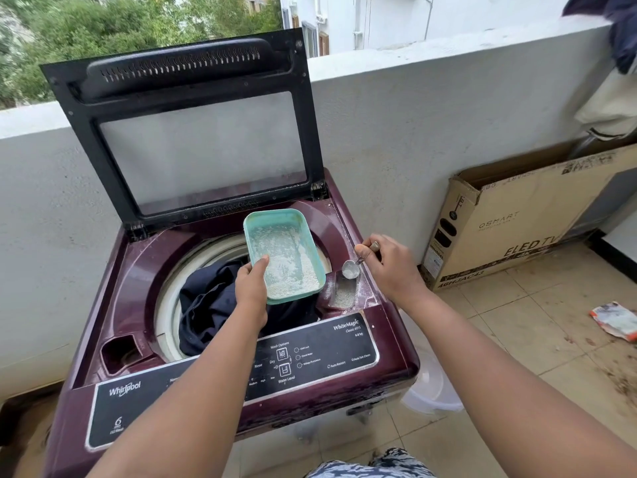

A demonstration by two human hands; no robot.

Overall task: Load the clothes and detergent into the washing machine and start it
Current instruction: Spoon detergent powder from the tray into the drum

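Clothes (213, 305) loaded in the drum at frame centre, detergent (344, 295) partly spooned into the dispenser, left hand (251, 281) gripping the powder tub (284, 253), right hand (386, 267) pinching the spoon (351, 269); lid-closing and starting left.

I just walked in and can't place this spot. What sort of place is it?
Most likely an open balcony used as a laundry corner. A maroon top-loading washing machine stands against a low white parapet wall, green trees show beyond it, and a brown cardboard TV box sits on the tiled floor.
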